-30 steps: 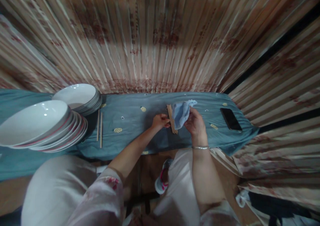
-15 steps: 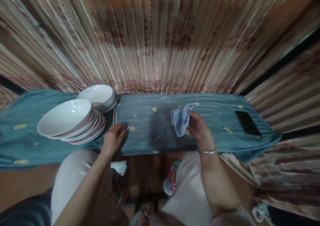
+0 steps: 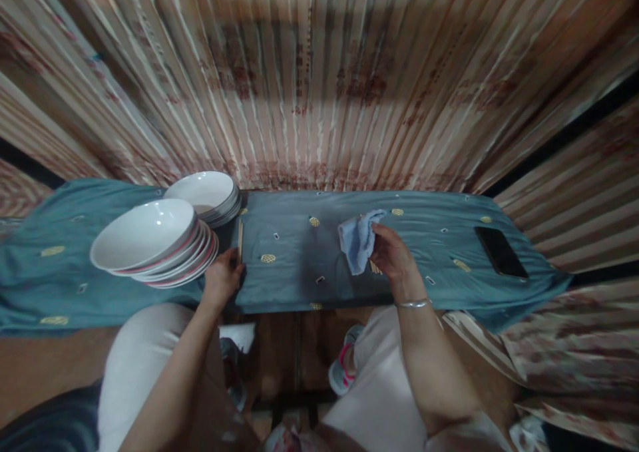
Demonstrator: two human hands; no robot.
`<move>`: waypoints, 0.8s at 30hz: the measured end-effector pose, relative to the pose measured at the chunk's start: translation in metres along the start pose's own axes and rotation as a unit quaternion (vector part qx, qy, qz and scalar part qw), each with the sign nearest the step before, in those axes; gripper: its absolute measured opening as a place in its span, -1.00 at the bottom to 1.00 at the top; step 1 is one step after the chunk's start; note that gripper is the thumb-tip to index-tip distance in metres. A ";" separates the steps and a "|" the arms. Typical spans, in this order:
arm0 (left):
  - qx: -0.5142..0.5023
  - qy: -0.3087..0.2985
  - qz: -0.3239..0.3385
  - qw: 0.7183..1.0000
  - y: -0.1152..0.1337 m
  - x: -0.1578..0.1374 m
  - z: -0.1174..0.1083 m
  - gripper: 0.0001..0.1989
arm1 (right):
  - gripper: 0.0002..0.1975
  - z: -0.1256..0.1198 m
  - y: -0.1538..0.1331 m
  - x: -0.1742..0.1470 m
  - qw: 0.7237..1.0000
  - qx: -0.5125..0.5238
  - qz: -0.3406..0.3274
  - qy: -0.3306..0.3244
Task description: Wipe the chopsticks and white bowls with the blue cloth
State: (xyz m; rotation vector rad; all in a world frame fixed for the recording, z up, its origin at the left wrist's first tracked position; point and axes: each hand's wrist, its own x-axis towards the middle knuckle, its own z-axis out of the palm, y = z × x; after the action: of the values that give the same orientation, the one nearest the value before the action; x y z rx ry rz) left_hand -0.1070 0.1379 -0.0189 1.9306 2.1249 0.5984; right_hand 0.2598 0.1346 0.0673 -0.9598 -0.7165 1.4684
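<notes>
My left hand is beside the bowls, its fingers closed on the near part of a pair of chopsticks, which point away from me along the cloth-covered table. Pinched in my right hand is a light blue cloth, hanging just over the table. The ends of several more chopsticks show below the cloth; the rest of them is hidden behind it. To the left of my left hand stands a tilted stack of white bowls with red bands.
A second stack of white bowls stands behind the first. A black phone lies at the right on the teal patterned tablecloth. A pleated curtain hangs along the table's far edge.
My left hand has closed on the pair of chopsticks, whose two sticks now lie together. My right hand still holds the blue cloth, nearly in the same place. The view has shifted slightly.
</notes>
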 end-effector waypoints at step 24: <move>0.155 -0.152 0.137 0.967 0.074 -0.001 0.001 -0.75 | -0.72 0.018 0.014 0.010 0.998 0.021 0.050 -0.015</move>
State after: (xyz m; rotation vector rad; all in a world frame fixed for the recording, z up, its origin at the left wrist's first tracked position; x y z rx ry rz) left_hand -0.0399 0.1420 0.0115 2.3274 1.8605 -0.0021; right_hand 0.2375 0.1442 0.0621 -0.9553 -0.6654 1.5828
